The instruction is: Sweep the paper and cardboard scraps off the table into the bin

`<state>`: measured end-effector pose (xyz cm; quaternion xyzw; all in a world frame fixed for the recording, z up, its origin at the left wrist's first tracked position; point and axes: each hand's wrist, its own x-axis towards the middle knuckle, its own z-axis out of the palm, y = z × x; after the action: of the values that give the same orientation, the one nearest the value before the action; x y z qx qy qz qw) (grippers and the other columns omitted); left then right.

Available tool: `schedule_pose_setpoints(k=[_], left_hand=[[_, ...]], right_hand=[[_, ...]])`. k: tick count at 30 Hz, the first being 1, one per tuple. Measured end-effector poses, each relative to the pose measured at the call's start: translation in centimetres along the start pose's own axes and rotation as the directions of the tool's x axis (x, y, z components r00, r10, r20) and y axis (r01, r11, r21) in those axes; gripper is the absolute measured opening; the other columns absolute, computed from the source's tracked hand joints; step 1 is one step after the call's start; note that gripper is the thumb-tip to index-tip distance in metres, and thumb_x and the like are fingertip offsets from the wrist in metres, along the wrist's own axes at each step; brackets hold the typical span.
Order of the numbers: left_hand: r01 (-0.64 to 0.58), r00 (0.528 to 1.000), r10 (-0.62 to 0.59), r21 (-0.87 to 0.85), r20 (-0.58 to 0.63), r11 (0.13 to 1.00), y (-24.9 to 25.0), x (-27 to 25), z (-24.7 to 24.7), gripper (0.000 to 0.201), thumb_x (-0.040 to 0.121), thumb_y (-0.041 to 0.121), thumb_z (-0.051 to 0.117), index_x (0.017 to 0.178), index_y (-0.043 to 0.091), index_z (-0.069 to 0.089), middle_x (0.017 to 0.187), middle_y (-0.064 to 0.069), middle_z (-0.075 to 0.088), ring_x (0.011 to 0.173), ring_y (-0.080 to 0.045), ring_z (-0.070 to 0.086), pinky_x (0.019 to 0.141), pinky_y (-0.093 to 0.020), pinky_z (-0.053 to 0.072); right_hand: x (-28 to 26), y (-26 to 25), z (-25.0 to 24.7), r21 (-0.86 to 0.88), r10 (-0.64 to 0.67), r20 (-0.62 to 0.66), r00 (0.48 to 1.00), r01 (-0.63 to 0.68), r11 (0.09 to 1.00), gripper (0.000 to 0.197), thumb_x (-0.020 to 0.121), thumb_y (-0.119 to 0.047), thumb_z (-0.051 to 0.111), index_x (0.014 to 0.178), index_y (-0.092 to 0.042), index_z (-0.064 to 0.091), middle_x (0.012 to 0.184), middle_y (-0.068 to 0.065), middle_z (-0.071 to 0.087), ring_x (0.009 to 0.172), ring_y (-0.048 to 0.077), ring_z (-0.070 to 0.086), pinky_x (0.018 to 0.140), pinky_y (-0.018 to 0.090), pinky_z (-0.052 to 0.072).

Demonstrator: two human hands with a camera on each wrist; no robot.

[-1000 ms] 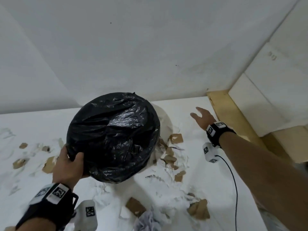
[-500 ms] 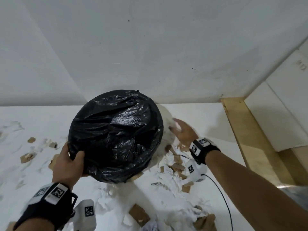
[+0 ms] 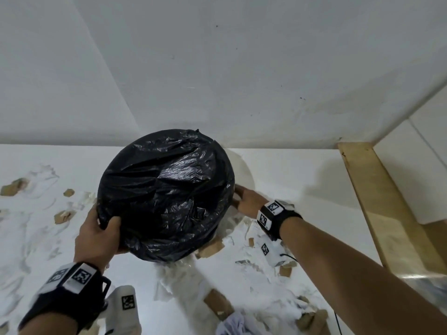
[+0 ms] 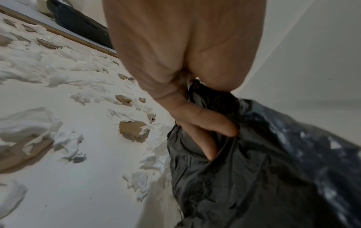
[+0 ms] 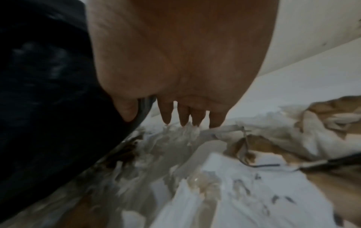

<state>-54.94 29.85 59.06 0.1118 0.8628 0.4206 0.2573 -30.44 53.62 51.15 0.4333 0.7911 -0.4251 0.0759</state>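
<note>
Table (image 3: 302,170): white, against a white wall, with scraps strewn across it from the left edge to the near right corner.
Left scraps (image 3: 63,216): small brown cardboard bits and torn white paper lie scattered well left of the bin, untouched.
My left hand (image 3: 98,234): my thumb lies over the near left rim of the bin and my fingers (image 4: 205,121) curl into the black liner, so I am gripping the rim through the plastic.
Bin (image 3: 167,192): round, lined with a crinkled black bag, tipped so its mouth faces me; its lower edge is down at the table, with scraps lying at it.
Cardboard piece (image 3: 210,247): a brown strip pokes out just under the bin's lower right rim.
My right hand (image 3: 246,201): it lies at the bin's right side, fingers (image 5: 166,114) straight and slightly spread, tips down on the torn white paper; it holds nothing.
Right scraps (image 3: 254,269): a heap of white shreds and brown cardboard lies under and in front of my right wrist, running toward the near edge.
Wooden strip (image 3: 377,201): a pale plank borders the table on the far right.
</note>
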Motion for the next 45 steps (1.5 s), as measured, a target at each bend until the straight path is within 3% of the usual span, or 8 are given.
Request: schedule_pose_setpoints(k=[4,10,18,25,29,36,40,45], left_hand=[[0.007,1.0,-0.006,0.019,-0.009,1.0,-1.2,1.0,-0.7,0.06,0.067,0.049,0.053,0.126,0.043,0.06,0.111,-0.009,0.071,0.083,-0.034,0.077,0.08,-0.062,0.064],[0.003,1.0,-0.003,0.02,-0.008,1.0,-1.0,1.8,-1.9,0.042,0.071,0.04,0.053,0.112,0.041,0.063,0.108,-0.008,0.07,0.079,-0.036,0.076,0.073,-0.063,0.064],[-0.004,0.996,0.005,0.015,-0.089,1.0,-3.1,4.8,-4.8,0.056,0.071,0.042,0.055,0.126,0.035,0.062,0.117,-0.014,0.07,0.082,-0.039,0.076,0.069,-0.066,0.063],[-0.016,0.997,0.017,0.018,-0.081,1.0,-1.6,4.0,-5.4,0.044,0.083,0.032,0.055,0.127,0.032,0.061,0.116,-0.012,0.068,0.082,-0.037,0.075,0.08,-0.063,0.063],[-0.023,0.995,0.029,0.07,-0.099,0.997,-1.5,3.7,-4.9,0.042,0.073,0.044,0.054,0.114,0.04,0.061,0.113,-0.008,0.068,0.095,-0.041,0.073,0.084,-0.063,0.062],[-0.077,0.996,0.081,0.097,-0.031,0.992,-4.0,5.2,-3.0,0.05,0.072,0.048,0.055,0.121,0.041,0.062,0.114,-0.009,0.072,0.097,-0.043,0.074,0.085,-0.067,0.06],[-0.034,0.999,0.037,0.091,-0.034,0.995,-4.8,3.7,-2.7,0.046,0.073,0.044,0.056,0.119,0.039,0.064,0.115,-0.009,0.072,0.091,-0.04,0.076,0.079,-0.066,0.062],[-0.008,0.995,0.023,0.151,-0.097,0.989,-8.7,4.7,-3.8,0.039,0.072,0.051,0.057,0.11,0.048,0.06,0.115,-0.008,0.073,0.098,-0.043,0.075,0.085,-0.066,0.06]], right_hand=[[-0.3,0.0,-2.4,-0.033,-0.041,-0.106,0.993,0.038,0.999,0.051,0.098,-0.045,0.05,0.147,-0.034,0.039,0.148,0.002,0.048,0.127,0.025,0.054,0.099,0.03,0.042],[4.8,1.5,-8.4,-0.093,0.027,-0.231,0.973,-0.05,0.994,0.051,0.102,-0.026,0.044,0.152,-0.022,0.034,0.159,0.002,0.031,0.145,0.021,0.032,0.115,0.028,0.023],[9.8,-0.4,-5.7,-0.193,0.109,-0.086,0.99,-0.124,0.973,0.055,0.105,-0.033,0.034,0.157,-0.024,0.019,0.165,-0.001,0.009,0.152,0.017,0.011,0.12,0.03,0.01],[3.2,-3.3,0.7,-0.161,-0.05,-0.003,0.999,0.049,0.986,0.051,0.1,-0.03,0.043,0.151,-0.031,0.035,0.152,0.005,0.044,0.128,0.028,0.052,0.103,0.031,0.042],[-2.4,-0.1,-0.4,-0.012,-0.064,-0.19,0.98,0.062,0.998,0.05,0.1,-0.029,0.049,0.149,-0.032,0.038,0.154,-0.002,0.04,0.139,0.02,0.042,0.114,0.03,0.032],[-9.1,13.0,-2.4,0.072,0.392,-0.291,0.873,-0.389,0.919,0.067,0.098,-0.058,0.035,0.156,-0.032,0.013,0.166,0.003,0.004,0.153,0.023,0.004,0.122,0.047,0.01],[-6.9,10.8,0.9,0.168,0.335,-0.263,0.905,-0.298,0.939,0.072,0.091,-0.067,0.034,0.154,-0.032,0.027,0.164,-0.004,0.011,0.152,0.022,0.002,0.122,0.047,0.008],[-7.7,4.3,4.8,0.361,0.197,-0.219,0.955,-0.109,0.926,0.058,0.096,-0.054,0.046,0.15,-0.032,0.036,0.141,-0.016,0.031,0.129,0.005,0.035,0.111,0.027,0.028]])
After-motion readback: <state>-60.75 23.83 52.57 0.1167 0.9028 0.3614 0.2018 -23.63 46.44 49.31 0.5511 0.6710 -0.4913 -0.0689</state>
